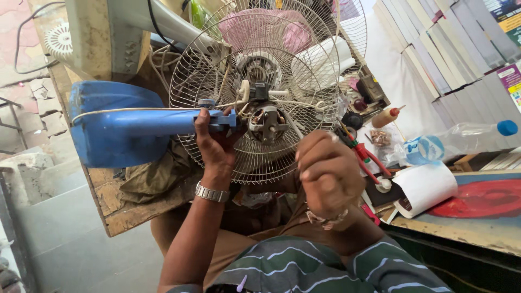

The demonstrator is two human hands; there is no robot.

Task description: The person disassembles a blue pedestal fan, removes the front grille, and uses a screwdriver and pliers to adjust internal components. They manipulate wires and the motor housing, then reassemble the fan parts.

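Blue fan [135, 127] lying sideways on bench, rear wire guard [255, 92] on, motor [267, 123] exposed.

right hand [329, 173] fingers curled out of sight; book stacks [445, 49] cut by the frame's edge

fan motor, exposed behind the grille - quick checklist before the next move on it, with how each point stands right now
1. Left hand gripping the blue neck beside the motor: ok.
2. Fan steadied, blue base lying on the wooden bench: ok.
3. Motor windings exposed and reachable: ok.
4. Right hand closed in a fist, what it holds: cannot tell.
5. Red-handled pliers within reach beside the right hand: ok.
6. White cord unplugged: cannot tell.
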